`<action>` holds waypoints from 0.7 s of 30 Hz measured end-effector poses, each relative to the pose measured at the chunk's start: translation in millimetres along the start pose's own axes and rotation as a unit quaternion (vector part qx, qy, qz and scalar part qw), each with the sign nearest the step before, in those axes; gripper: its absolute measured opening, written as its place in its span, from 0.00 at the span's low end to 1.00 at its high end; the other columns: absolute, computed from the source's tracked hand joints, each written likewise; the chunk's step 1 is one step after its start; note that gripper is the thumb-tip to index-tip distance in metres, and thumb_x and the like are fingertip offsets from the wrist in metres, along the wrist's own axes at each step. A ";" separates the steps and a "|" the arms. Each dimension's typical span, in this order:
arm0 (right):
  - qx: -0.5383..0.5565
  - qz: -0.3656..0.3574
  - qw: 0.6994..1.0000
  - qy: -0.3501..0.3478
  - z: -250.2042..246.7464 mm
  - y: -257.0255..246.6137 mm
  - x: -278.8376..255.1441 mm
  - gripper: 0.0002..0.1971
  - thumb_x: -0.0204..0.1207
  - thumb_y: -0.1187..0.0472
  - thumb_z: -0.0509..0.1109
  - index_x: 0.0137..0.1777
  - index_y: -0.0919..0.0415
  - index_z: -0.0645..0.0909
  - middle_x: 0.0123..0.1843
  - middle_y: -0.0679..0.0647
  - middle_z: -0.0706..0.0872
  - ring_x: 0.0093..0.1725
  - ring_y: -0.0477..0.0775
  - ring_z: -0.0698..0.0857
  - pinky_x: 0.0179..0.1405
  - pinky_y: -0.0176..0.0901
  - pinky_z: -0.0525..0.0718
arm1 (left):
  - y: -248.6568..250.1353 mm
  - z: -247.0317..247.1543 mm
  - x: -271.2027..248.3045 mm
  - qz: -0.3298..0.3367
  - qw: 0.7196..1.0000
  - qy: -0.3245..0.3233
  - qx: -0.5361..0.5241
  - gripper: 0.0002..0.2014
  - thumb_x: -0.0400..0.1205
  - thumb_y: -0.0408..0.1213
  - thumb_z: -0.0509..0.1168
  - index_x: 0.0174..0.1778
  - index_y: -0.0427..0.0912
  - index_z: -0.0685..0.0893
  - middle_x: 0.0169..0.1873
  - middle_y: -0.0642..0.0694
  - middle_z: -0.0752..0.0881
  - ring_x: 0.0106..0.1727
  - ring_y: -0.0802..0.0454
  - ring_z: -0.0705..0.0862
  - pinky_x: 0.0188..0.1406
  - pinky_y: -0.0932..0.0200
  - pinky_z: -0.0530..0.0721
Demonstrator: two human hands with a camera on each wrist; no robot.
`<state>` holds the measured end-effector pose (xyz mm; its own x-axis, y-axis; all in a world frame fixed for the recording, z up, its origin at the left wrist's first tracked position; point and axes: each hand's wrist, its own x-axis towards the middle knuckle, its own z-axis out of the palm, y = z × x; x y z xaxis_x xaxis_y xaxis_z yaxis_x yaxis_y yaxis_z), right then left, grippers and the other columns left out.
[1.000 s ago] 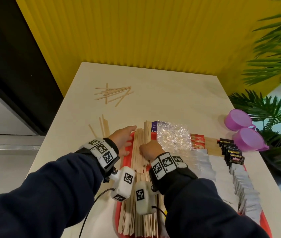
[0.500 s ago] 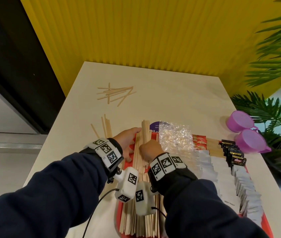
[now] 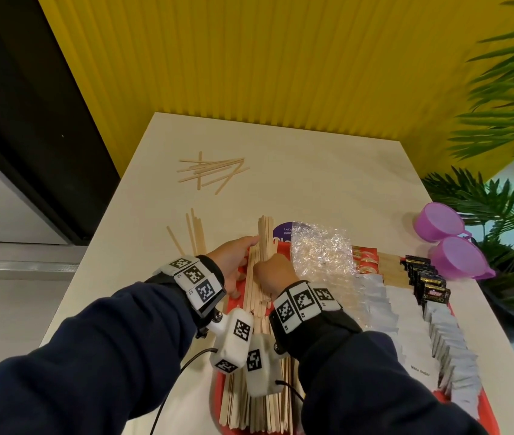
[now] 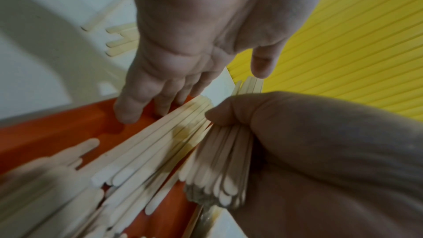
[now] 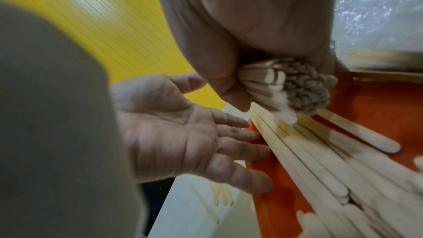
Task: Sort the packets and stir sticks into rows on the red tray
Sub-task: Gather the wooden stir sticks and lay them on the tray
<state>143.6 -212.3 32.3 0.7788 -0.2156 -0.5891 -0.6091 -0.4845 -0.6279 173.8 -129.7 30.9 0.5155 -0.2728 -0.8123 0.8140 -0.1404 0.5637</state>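
Two hands | right hand (image 3: 273, 271) fisted round stick bundle (image 3: 265, 237) | left hand (image 3: 233, 262) flat, fingers straight, empty

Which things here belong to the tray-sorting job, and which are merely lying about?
Job: red tray; bundle of stir sticks gripped by the right hand; left hand; loose sticks; white packets; black packets.

Lying about: purple cups; plastic wrap; plant.
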 end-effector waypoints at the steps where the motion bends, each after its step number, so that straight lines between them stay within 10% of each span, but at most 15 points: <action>1: 0.011 -0.001 1.000 -0.005 -0.2 -2.0 -1.2 0.14 0.82 0.66 0.56 0.63 0.73 0.76 0.57 0.65 0.82 0.63 0.65 0.81 0.61 0.49 0.80 | -0.2 -0.3 0.0 0.001 1.000 0.002 0.001 0.35 0.82 0.58 0.54 0.82 0.45 0.55 0.82 0.45 0.56 0.80 0.42 0.56 0.74 0.33 0.50; 13: -0.010 0.004 1.000 0.020 -4.8 3.7 4.6 0.14 0.79 0.66 0.60 0.60 0.72 0.77 0.51 0.63 0.83 0.53 0.60 0.83 0.55 0.47 0.81 | -0.4 -1.9 -1.4 0.003 1.000 0.002 0.001 0.33 0.83 0.57 0.54 0.81 0.43 0.58 0.80 0.44 0.60 0.79 0.42 0.60 0.76 0.36 0.52; 21: -0.060 -0.007 0.998 0.014 -3.7 6.5 6.3 0.06 0.79 0.67 0.58 0.39 0.64 0.70 0.47 0.59 0.78 0.51 0.58 0.80 0.48 0.42 0.77 | 1.5 -1.7 -7.0 0.005 1.000 -0.010 -0.002 0.22 0.82 0.56 0.55 0.67 0.48 0.72 0.73 0.47 0.71 0.67 0.46 0.70 0.62 0.45 0.64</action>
<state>145.0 -220.0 26.4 0.7920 -0.2312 -0.5650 -0.5773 -0.5848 -0.5699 171.9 -126.5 37.2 0.5174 -0.2939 -0.8037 0.8100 -0.1348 0.5708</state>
